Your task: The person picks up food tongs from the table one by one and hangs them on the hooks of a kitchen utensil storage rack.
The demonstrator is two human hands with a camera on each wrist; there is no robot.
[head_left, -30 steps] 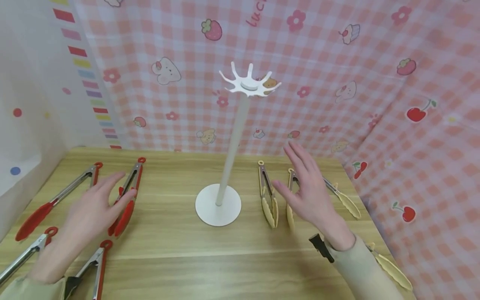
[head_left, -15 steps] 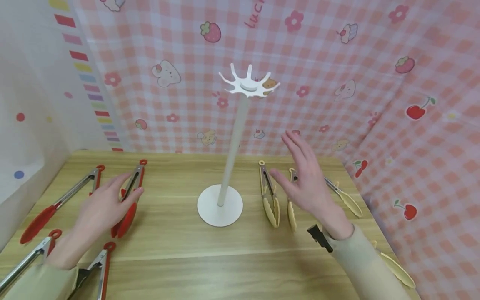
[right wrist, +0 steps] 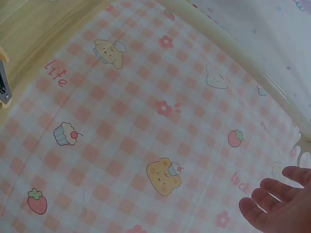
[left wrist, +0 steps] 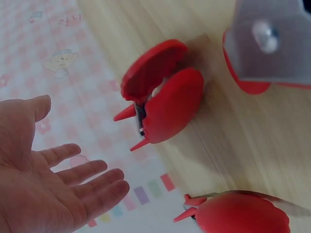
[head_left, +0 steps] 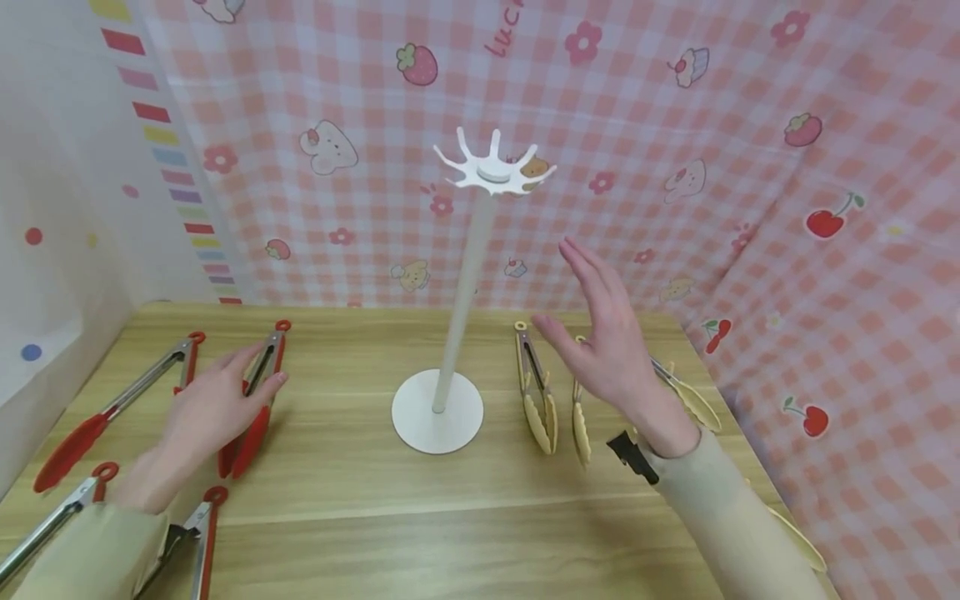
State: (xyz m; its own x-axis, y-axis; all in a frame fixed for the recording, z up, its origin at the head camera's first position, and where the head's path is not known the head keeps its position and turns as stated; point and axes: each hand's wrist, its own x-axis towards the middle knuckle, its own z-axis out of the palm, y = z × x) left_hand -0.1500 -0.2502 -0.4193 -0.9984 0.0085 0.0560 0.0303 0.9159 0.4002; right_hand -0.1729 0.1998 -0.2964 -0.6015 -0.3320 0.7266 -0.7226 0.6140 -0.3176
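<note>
My left hand (head_left: 213, 408) hovers with loosely extended fingers over red-tipped tongs (head_left: 255, 442), overlapping them in the head view. The left wrist view shows its palm and fingers holding nothing, apart from the red tongs (left wrist: 177, 107). My right hand (head_left: 603, 333) is raised, empty, fingers extended and thumb spread, above cream-tipped tongs (head_left: 581, 429) that it partly hides. Only its fingers (right wrist: 267, 199) show in the right wrist view. Between the hands stands a white rack (head_left: 463, 312) with a round base, a tall pole and a crown of upturned hooks holding nothing.
More red tongs (head_left: 78, 442) lie on the left, one pair (head_left: 206, 542) near the left sleeve. Other cream tongs (head_left: 540, 417) lie right of the rack, with further ones (head_left: 697, 404) towards the right edge. Checked cloth (head_left: 360, 208) hangs behind the wooden table (head_left: 390, 517).
My right hand has risen and moved slightly left, away from the table. My left hand has shifted right over the red tongs, then stayed nearly still. Nothing has been picked up.
</note>
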